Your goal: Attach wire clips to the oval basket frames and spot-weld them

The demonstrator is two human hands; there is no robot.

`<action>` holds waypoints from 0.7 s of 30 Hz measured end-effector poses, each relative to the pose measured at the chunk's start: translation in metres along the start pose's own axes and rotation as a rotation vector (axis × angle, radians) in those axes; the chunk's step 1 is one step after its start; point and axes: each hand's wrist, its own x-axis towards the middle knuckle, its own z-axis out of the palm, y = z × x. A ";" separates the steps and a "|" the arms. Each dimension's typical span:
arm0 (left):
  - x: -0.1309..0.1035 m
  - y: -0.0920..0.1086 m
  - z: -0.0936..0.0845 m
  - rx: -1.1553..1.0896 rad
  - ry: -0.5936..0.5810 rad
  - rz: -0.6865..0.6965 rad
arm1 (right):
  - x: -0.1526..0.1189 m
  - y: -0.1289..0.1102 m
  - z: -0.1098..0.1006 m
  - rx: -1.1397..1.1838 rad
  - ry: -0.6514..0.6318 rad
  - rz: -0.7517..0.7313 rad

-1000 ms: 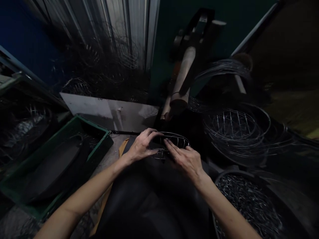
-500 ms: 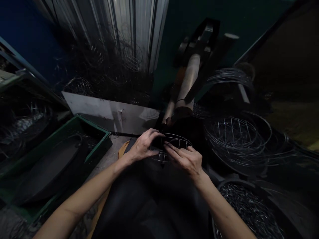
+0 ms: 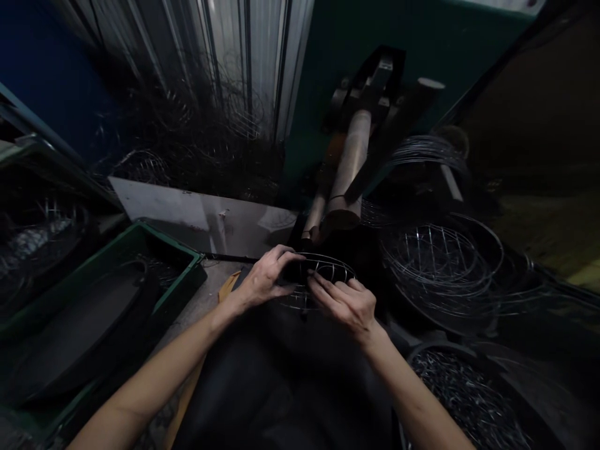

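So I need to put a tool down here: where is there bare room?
The flat grey sheet behind the green crate lies bare. The right is crowded with wire baskets and a tub of wire bits; both hands hold the wire frame.

2 hands [image 3: 267, 278], 1 wire basket [image 3: 323, 270], 1 green crate [image 3: 180, 278].

Both hands [image 3: 309, 290] — wire basket [image 3: 323, 270]

Metal workshop: wire baskets [image 3: 438, 259] stacked, press machine [image 3: 356, 150], wire scrap bin [image 3: 469, 400].
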 end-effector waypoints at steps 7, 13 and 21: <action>0.000 -0.006 0.001 -0.045 0.052 0.018 | -0.003 0.002 0.003 -0.056 0.079 -0.051; 0.011 -0.005 -0.001 0.002 0.084 0.018 | -0.002 0.011 0.008 -0.066 0.093 -0.059; 0.016 -0.013 0.005 0.034 0.071 0.034 | -0.012 0.018 0.023 -0.051 0.102 -0.061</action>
